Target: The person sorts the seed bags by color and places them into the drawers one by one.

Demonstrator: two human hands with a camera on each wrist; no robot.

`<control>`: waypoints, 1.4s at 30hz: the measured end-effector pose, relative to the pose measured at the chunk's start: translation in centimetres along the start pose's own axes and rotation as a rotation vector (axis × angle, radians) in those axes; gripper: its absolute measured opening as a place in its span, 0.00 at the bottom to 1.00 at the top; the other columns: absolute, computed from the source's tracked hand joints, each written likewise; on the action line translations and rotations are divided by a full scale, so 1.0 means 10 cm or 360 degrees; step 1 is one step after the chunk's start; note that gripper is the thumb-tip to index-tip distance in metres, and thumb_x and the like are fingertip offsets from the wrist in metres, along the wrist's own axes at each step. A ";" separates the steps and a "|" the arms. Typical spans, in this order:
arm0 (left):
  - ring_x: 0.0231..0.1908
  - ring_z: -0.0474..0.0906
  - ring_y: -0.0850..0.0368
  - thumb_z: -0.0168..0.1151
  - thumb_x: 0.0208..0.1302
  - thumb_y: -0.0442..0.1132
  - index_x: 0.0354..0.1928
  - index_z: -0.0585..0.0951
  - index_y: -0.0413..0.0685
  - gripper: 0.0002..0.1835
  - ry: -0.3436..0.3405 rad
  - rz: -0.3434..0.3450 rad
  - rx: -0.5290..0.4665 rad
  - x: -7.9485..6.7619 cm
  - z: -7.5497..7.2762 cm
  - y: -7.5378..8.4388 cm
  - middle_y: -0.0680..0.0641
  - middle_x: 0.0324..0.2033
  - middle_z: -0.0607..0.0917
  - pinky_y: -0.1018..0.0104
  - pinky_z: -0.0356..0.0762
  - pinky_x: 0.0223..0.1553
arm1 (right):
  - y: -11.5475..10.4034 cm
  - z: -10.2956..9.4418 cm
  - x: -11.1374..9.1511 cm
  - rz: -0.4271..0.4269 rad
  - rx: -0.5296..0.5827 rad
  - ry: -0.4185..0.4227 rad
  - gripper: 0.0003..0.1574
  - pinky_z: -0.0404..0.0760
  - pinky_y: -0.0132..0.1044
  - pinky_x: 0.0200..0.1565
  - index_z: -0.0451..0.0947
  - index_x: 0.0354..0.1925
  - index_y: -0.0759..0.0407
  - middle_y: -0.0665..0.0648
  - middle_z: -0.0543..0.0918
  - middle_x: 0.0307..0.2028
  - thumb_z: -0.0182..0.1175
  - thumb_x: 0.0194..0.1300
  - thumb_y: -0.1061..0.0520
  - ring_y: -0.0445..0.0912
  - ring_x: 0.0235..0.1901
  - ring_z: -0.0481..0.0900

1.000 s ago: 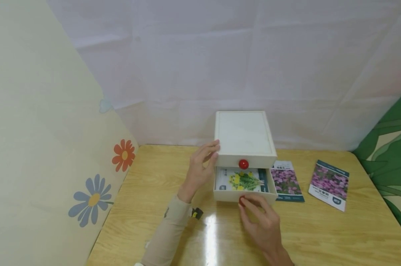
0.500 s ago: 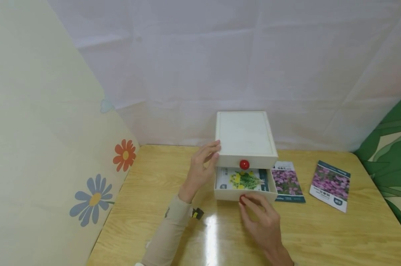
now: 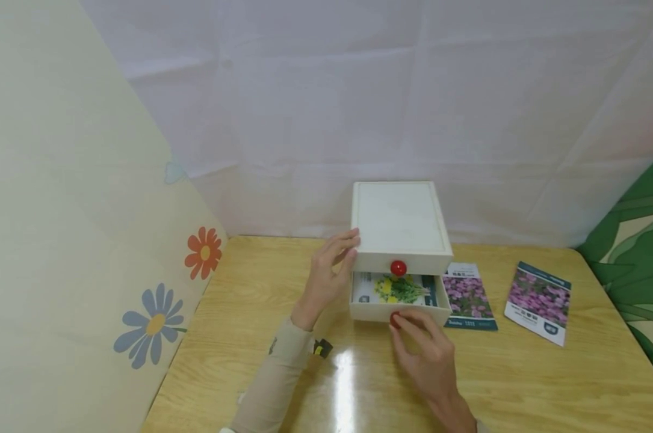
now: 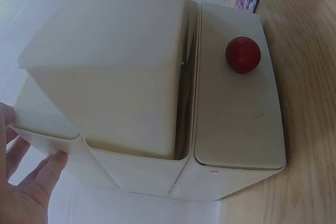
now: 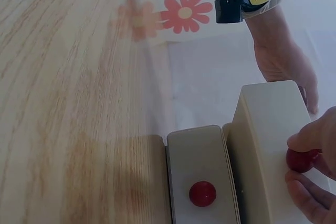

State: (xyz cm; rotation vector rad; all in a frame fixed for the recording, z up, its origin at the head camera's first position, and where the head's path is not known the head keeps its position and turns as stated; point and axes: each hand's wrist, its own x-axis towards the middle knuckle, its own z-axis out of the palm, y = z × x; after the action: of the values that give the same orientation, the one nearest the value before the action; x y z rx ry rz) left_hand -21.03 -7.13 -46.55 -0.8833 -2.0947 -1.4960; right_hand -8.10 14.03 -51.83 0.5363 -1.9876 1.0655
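A small white drawer cabinet (image 3: 396,216) with red ball knobs stands near the back of the wooden table. Its middle drawer (image 3: 377,311) is partly pulled out, and a flat packet (image 3: 399,288) printed with yellow flowers and green leaves lies inside. With thumb and fingers, my right hand (image 3: 426,355) pinches this drawer's red knob (image 5: 300,160). My left hand (image 3: 328,273) rests its fingertips on the cabinet's left side near the top, fingers loosely extended. Below, the bottom drawer (image 4: 236,114) with its own knob (image 4: 243,54) is closed; the head view hides it.
Two packets with pink flowers lie right of the cabinet: a nearer packet (image 3: 469,297) partly hidden by it, and a separate packet (image 3: 537,300) farther right. White cloth (image 3: 304,120) hangs behind the table (image 3: 261,288). A flower-printed panel (image 3: 88,210) stands at left.
The middle drawer has slid slightly inward toward the cabinet, and my right hand has moved forward with its knob. My left hand stays on the cabinet's side.
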 end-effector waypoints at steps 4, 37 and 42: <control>0.67 0.80 0.40 0.59 0.79 0.30 0.60 0.82 0.35 0.13 0.0005 0.0018 -0.0006 0.01 0.00 0.00 0.38 0.68 0.81 0.64 0.86 0.61 | 0.04 0.02 0.02 -0.0044 0.0016 0.0041 0.16 0.78 0.19 0.63 0.90 0.42 0.67 0.64 0.89 0.44 0.74 0.51 0.68 0.57 0.41 0.87; 0.67 0.80 0.41 0.59 0.79 0.32 0.60 0.82 0.33 0.14 -0.0002 -0.0009 0.0030 -0.01 0.01 0.03 0.37 0.68 0.81 0.65 0.85 0.61 | 0.09 0.05 0.04 0.0074 -0.0003 -0.0002 0.22 0.77 0.16 0.62 0.91 0.42 0.65 0.62 0.89 0.46 0.79 0.44 0.74 0.55 0.44 0.87; 0.67 0.81 0.41 0.59 0.79 0.31 0.59 0.82 0.33 0.13 0.0005 -0.0001 0.0025 -0.01 0.00 0.02 0.37 0.67 0.81 0.65 0.85 0.61 | 0.12 0.08 0.05 0.0082 0.0009 0.0011 0.23 0.78 0.16 0.61 0.91 0.42 0.65 0.62 0.89 0.46 0.79 0.44 0.75 0.55 0.44 0.87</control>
State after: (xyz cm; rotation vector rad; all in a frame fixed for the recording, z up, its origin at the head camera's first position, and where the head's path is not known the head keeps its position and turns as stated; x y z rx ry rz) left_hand -20.87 -7.07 -46.48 -0.8740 -2.1015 -1.4783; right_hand -9.57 14.06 -52.30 0.4857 -2.0026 1.1030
